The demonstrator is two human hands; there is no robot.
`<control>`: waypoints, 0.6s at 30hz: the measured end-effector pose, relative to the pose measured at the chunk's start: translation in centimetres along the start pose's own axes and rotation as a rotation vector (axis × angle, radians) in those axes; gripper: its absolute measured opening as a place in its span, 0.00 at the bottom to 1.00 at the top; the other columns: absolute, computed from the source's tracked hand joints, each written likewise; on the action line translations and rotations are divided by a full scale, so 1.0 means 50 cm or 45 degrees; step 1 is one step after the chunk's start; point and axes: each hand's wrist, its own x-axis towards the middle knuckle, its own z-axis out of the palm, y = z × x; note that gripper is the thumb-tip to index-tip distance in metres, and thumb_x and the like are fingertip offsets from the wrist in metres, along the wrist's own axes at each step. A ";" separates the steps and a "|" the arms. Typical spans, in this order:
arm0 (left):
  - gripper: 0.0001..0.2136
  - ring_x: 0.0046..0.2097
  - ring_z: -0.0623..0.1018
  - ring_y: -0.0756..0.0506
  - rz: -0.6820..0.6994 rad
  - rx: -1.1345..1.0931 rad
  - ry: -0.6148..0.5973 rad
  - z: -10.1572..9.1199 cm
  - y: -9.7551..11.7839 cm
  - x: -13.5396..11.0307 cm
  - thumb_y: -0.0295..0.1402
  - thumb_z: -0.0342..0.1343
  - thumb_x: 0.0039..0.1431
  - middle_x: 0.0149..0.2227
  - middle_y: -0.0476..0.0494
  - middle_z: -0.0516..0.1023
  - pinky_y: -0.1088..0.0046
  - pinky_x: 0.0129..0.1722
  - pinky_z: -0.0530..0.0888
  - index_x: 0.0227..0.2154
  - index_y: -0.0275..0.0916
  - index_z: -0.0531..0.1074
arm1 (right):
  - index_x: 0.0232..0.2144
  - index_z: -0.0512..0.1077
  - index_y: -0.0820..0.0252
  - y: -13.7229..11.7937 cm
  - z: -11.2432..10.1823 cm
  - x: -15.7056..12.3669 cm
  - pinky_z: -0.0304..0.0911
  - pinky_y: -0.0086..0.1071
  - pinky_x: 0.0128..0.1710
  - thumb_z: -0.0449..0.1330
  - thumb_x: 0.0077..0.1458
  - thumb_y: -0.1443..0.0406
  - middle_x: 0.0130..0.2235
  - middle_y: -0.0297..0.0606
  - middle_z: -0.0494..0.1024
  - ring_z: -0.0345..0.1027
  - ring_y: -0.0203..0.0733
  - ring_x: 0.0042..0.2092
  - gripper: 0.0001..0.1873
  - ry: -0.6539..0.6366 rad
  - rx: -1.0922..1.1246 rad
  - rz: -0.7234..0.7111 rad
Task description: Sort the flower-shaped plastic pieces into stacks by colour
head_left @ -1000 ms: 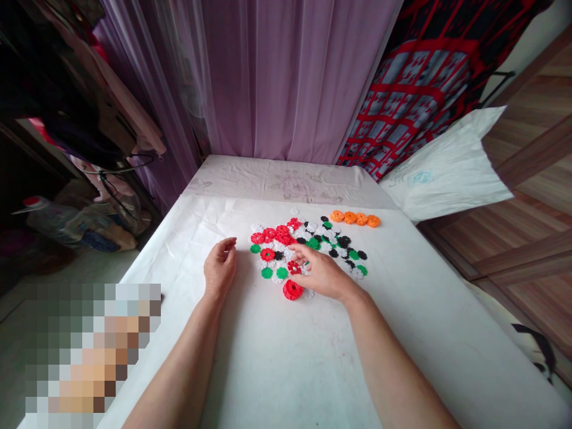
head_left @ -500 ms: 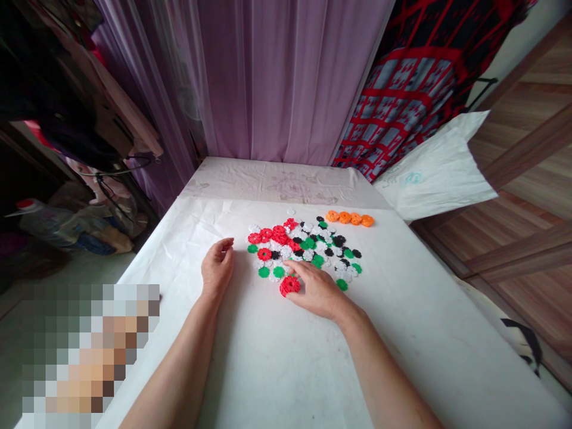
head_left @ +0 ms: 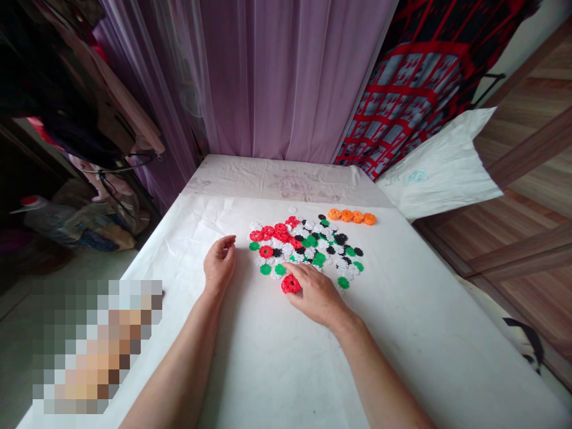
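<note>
My right hand (head_left: 317, 295) has its thumb and fingers around a small stack of red flower-shaped discs (head_left: 291, 284) on the table, at the near edge of a loose pile. To the left of the pile, my left hand (head_left: 218, 262) rests on its side, its fingers loosely curled and the thumb a little apart, with nothing seen in it. White discs (head_left: 299, 257), black discs (head_left: 341, 239), green discs (head_left: 342, 282) and more red discs (head_left: 280, 231) lie mixed beyond my right hand. Its palm hides part of the pile.
Behind the pile on the right, orange discs (head_left: 358, 217) stand in a row of short stacks. A white cloth covers the table (head_left: 268, 369). A white sack (head_left: 442, 173) hangs over the right edge. Purple curtains (head_left: 277, 77) close off the far side.
My right hand's fingers have drawn slightly closer round the red stack. My left hand stays in place. The whole view has shifted a little.
</note>
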 end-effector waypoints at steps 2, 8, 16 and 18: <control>0.14 0.37 0.79 0.47 -0.003 -0.010 -0.001 0.000 0.001 -0.001 0.35 0.51 0.55 0.40 0.45 0.83 0.66 0.46 0.75 0.40 0.41 0.77 | 0.59 0.66 0.54 -0.001 0.001 -0.004 0.64 0.40 0.54 0.58 0.55 0.67 0.53 0.42 0.75 0.68 0.47 0.54 0.29 0.031 0.008 0.007; 0.13 0.35 0.79 0.47 -0.013 -0.015 0.010 0.002 0.001 -0.001 0.34 0.51 0.54 0.39 0.46 0.83 0.67 0.44 0.75 0.39 0.42 0.77 | 0.63 0.61 0.53 -0.006 0.018 -0.025 0.64 0.42 0.49 0.63 0.52 0.62 0.45 0.42 0.77 0.68 0.51 0.49 0.37 0.162 -0.075 0.162; 0.13 0.36 0.79 0.47 -0.013 -0.024 -0.009 0.002 -0.002 0.001 0.34 0.50 0.55 0.40 0.45 0.83 0.66 0.46 0.75 0.40 0.41 0.77 | 0.62 0.61 0.57 -0.009 0.045 -0.020 0.60 0.42 0.49 0.60 0.55 0.61 0.43 0.44 0.78 0.68 0.52 0.48 0.33 0.162 -0.169 0.225; 0.13 0.37 0.80 0.47 -0.005 -0.026 -0.004 0.002 -0.003 0.001 0.34 0.50 0.55 0.40 0.45 0.83 0.66 0.46 0.75 0.40 0.41 0.77 | 0.62 0.62 0.58 -0.010 0.044 -0.017 0.60 0.43 0.49 0.60 0.56 0.60 0.43 0.45 0.78 0.68 0.52 0.48 0.33 0.155 -0.185 0.239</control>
